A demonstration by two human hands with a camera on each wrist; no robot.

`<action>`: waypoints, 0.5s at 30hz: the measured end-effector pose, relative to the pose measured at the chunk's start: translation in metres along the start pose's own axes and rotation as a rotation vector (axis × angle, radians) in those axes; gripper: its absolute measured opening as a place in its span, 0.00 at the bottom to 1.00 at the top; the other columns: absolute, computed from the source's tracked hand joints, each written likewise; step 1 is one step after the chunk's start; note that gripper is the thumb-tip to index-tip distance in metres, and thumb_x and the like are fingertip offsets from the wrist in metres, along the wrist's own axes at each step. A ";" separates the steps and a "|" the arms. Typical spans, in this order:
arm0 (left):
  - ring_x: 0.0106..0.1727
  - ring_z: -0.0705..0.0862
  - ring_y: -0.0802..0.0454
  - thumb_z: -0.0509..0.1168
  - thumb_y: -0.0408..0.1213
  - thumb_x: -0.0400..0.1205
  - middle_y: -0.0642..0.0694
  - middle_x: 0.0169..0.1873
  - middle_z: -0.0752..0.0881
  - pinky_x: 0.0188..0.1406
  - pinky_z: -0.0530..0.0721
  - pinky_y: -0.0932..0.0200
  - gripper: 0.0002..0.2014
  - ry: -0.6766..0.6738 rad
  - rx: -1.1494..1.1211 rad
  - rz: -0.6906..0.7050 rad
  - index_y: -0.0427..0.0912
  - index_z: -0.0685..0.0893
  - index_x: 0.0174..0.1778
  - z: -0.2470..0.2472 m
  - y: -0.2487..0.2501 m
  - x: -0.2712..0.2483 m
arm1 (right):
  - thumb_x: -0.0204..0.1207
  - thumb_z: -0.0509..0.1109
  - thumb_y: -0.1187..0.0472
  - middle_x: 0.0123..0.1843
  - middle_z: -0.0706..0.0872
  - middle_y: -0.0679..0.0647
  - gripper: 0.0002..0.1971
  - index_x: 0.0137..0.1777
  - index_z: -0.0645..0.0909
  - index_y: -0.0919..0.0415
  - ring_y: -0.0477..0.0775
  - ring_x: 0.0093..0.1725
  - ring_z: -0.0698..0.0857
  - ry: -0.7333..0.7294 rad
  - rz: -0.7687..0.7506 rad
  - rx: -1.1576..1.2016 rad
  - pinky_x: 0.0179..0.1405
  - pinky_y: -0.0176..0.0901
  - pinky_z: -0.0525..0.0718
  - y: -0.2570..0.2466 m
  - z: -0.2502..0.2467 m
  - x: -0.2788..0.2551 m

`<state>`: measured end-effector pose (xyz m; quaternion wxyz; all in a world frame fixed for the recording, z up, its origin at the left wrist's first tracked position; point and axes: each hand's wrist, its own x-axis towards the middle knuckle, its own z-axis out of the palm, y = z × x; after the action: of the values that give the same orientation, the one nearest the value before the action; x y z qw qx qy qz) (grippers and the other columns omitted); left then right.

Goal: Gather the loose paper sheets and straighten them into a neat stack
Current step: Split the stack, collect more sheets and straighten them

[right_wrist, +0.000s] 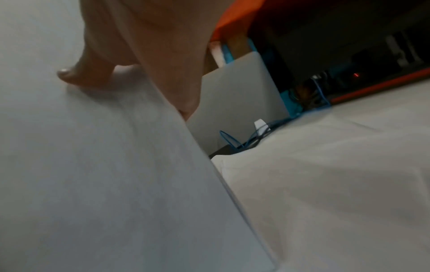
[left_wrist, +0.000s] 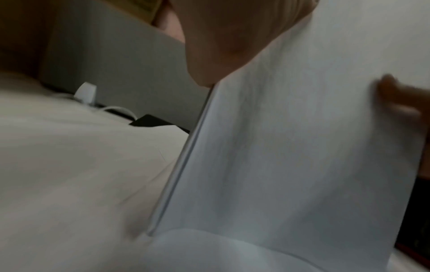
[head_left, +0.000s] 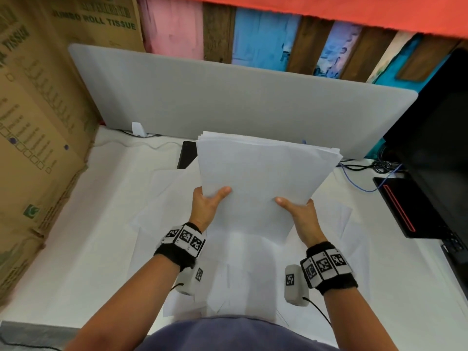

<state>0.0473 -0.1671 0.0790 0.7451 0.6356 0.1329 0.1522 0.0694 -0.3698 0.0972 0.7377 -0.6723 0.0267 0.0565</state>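
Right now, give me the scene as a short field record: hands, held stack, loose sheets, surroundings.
left hand: grips the paper stack's left edge, thumb on top
right hand: grips the stack's right edge, thumb on top
paper stack: lifted and tilted, lower edge near the table; top edges fanned, not yet flush
loose sheets: several lie scattered flat on the table under and around the stack
table: white surface
divider: grey panel behind the stack
cardboard box: at the left
monitor: black, at the right
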 end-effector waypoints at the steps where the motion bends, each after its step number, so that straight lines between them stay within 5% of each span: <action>1: 0.35 0.86 0.73 0.70 0.25 0.74 0.66 0.28 0.88 0.35 0.82 0.77 0.12 -0.001 -0.004 -0.002 0.48 0.81 0.41 0.002 0.000 0.000 | 0.67 0.75 0.74 0.48 0.89 0.49 0.16 0.48 0.83 0.52 0.46 0.46 0.88 0.006 0.006 0.002 0.47 0.39 0.86 0.001 0.000 0.000; 6: 0.36 0.86 0.72 0.69 0.22 0.74 0.68 0.29 0.88 0.38 0.82 0.76 0.13 -0.033 -0.021 0.045 0.47 0.81 0.41 0.001 0.005 0.004 | 0.68 0.75 0.72 0.48 0.88 0.48 0.16 0.52 0.81 0.55 0.45 0.46 0.87 0.066 -0.030 0.024 0.42 0.31 0.84 0.000 -0.005 0.002; 8: 0.43 0.88 0.67 0.71 0.26 0.73 0.63 0.35 0.90 0.47 0.85 0.69 0.14 -0.093 -0.002 -0.001 0.51 0.83 0.44 -0.005 -0.002 0.002 | 0.70 0.74 0.72 0.46 0.87 0.46 0.15 0.49 0.81 0.52 0.42 0.44 0.87 0.020 -0.010 -0.021 0.40 0.28 0.84 0.010 -0.006 0.001; 11: 0.56 0.86 0.53 0.75 0.37 0.71 0.53 0.49 0.88 0.63 0.81 0.54 0.13 -0.254 0.190 -0.165 0.50 0.84 0.51 -0.019 -0.022 0.009 | 0.74 0.70 0.69 0.45 0.84 0.45 0.10 0.52 0.78 0.56 0.40 0.44 0.83 0.031 0.049 -0.117 0.34 0.21 0.81 0.020 -0.007 -0.003; 15: 0.66 0.79 0.44 0.76 0.40 0.70 0.43 0.59 0.82 0.67 0.74 0.56 0.26 -0.337 0.529 -0.268 0.40 0.78 0.63 -0.060 -0.041 0.037 | 0.76 0.69 0.63 0.44 0.85 0.52 0.09 0.55 0.79 0.62 0.50 0.43 0.83 0.151 -0.038 -0.281 0.33 0.24 0.82 0.006 -0.050 0.011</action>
<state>0.0602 -0.1041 0.0286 0.5795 0.7998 0.1251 -0.0938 0.0816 -0.4188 0.0850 0.6333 -0.7715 0.0613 -0.0049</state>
